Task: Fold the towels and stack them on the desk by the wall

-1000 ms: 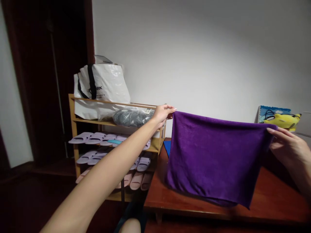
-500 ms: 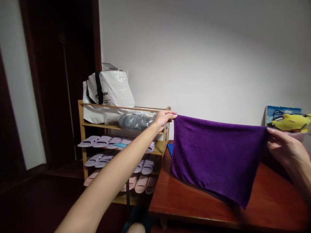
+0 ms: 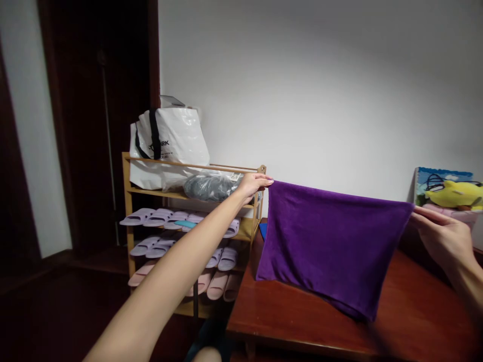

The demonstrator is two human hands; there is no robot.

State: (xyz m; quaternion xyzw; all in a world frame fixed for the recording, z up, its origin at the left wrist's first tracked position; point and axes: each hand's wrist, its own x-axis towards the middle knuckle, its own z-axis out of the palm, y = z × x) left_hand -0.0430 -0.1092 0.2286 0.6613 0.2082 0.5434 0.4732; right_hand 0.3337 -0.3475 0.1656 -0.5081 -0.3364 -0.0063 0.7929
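A purple towel (image 3: 334, 246) hangs stretched between my two hands over the reddish-brown wooden table (image 3: 279, 311). Its top left corner is pinched between the thumb and fingers of my left hand (image 3: 253, 185), in front of the shoe rack. At the other end, my right hand (image 3: 441, 234) grips the top right corner with its fingers closed. The upper edge slopes slightly down to the right. The cloth's lower edge hangs over the tabletop; whether it touches the wood I cannot tell.
A wooden shoe rack (image 3: 128, 201) left of the table holds several lilac and pink slippers, a white bag (image 3: 177, 133) and a plastic-wrapped grey bundle (image 3: 211, 186). A yellow plush toy (image 3: 455, 193) sits at the far right. Behind the towel, a blue item (image 3: 263, 230) partly shows.
The towel's lower edge has swung a little to the left. My right hand has shifted slightly left and down, still gripping its corner. The view has moved slightly.
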